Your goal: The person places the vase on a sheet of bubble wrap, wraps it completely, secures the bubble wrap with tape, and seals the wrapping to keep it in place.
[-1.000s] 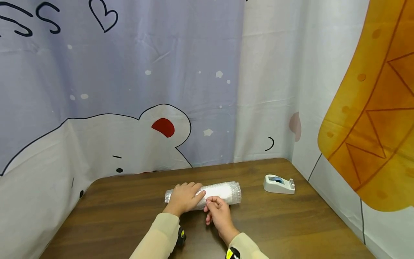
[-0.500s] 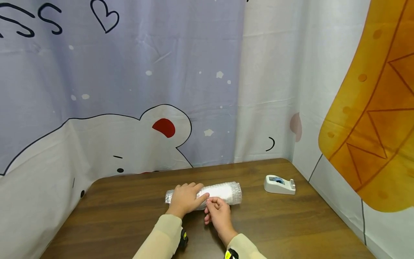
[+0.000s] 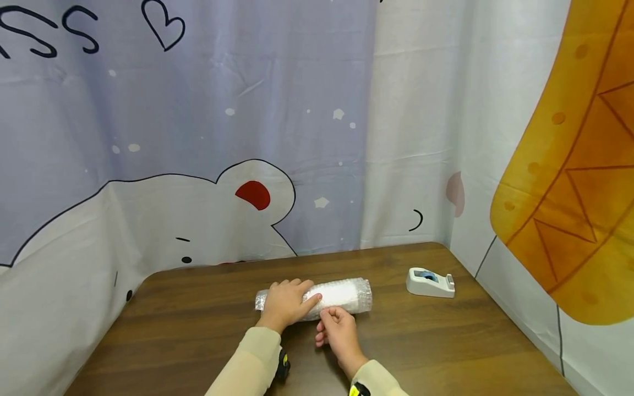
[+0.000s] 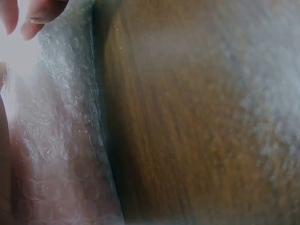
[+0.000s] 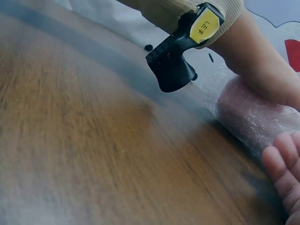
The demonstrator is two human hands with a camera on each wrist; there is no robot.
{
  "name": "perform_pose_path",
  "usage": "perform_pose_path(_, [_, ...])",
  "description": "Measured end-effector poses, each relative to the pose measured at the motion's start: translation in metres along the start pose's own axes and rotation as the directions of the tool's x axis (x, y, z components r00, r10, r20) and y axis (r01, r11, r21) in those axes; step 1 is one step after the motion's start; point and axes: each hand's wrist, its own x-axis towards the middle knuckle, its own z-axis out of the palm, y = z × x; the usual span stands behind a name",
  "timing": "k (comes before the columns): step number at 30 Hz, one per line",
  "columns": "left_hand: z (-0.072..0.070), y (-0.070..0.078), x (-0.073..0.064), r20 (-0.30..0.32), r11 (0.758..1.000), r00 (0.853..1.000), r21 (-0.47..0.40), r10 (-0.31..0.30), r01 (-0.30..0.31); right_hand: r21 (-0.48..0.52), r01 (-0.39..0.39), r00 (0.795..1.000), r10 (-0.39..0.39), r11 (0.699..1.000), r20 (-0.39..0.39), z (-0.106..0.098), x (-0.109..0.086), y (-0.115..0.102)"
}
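A roll of clear bubble wrap (image 3: 349,295) with a white middle lies crosswise on the brown table. My left hand (image 3: 285,303) rests across its left part, thumb spread toward the right. My right hand (image 3: 342,334) is at the roll's near side, thumb and forefinger together at the wrap's edge, the other fingers loosely curled. What exactly lies between those fingertips is too small to see. In the left wrist view, fingertips (image 4: 44,11) appear over the bubble wrap (image 4: 61,122). Curled fingers (image 5: 281,161) of the right hand show beside the roll in the right wrist view.
A white tape dispenser (image 3: 430,283) with a bluish roll stands at the table's right. The wooden table (image 3: 188,330) meets a printed curtain (image 3: 317,137) behind and at the sides. A black wrist camera mount (image 5: 173,61) sits on the left sleeve.
My right hand has drawn slightly right and nearer, its fingertips now lower on the roll's near side. The left hand stays on the roll. The whole view has shifted slightly.
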Motion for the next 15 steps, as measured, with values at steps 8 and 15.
perform_pose_path(8, [-0.003, 0.001, 0.0, -0.002, 1.0, 1.0, -0.002, 0.005, -0.005, -0.281, -0.006, 0.995, 0.034, 0.96, 0.093, 0.0, -0.012, -0.007])
perform_pose_path(15, [-0.001, 0.0, 0.0, -0.013, 1.0, 1.0, 0.011, 0.01, -0.01, -0.614, 0.527, 0.839, -0.475, 0.587, 0.267, -0.004, 0.0, -0.037])
